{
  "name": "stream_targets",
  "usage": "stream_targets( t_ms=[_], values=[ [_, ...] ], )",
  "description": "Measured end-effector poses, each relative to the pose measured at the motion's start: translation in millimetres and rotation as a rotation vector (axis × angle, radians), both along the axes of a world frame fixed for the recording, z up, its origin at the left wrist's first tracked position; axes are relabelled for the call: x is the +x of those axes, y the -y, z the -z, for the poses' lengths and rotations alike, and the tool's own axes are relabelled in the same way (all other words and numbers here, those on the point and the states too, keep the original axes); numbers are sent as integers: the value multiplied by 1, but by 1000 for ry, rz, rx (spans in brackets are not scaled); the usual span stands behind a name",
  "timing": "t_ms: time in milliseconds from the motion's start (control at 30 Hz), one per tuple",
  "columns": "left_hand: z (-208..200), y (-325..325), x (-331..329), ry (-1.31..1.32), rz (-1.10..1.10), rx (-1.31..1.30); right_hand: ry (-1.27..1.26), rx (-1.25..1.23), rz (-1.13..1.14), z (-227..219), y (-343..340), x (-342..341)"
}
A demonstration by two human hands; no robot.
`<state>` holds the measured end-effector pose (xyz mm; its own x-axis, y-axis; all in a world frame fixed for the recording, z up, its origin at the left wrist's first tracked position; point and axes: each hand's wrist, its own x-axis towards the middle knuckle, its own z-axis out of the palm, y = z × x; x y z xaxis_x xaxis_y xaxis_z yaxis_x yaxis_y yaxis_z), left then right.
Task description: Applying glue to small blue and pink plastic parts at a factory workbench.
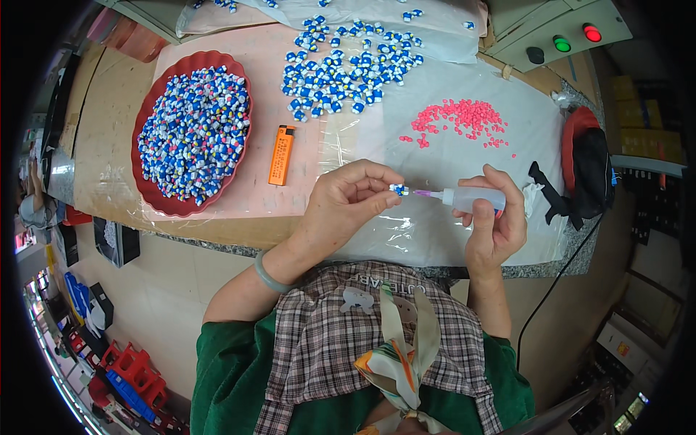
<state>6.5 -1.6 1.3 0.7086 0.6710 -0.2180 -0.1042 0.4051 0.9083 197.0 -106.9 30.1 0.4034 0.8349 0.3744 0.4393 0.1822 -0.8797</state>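
Observation:
Between thumb and fingers my left hand pinches a small blue-and-white piece. My right hand is wrapped round a translucent squeeze bottle, tilted almost flat, with a thin pinkish needle tip. That tip points left and ends right at the small piece; whether they touch I cannot tell. Beyond my right hand lies a spread of small pink pieces. Many more blue-and-white pieces are scattered past my left hand.
A red scalloped tray heaped with blue-and-white pieces stands at left. An orange lighter lies beside it. At right are a black strap and a red bowl with black cloth. A panel with coloured buttons stands behind.

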Motion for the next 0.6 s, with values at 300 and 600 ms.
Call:
stream_targets(
  t_ms=[300,600],
  values=[
    [0,0,2,6,-24,11,199,19,25,-3,3,-2],
    [1,1,3,-5,-25,20,258,-7,21,-4,5,-1]
  ],
)
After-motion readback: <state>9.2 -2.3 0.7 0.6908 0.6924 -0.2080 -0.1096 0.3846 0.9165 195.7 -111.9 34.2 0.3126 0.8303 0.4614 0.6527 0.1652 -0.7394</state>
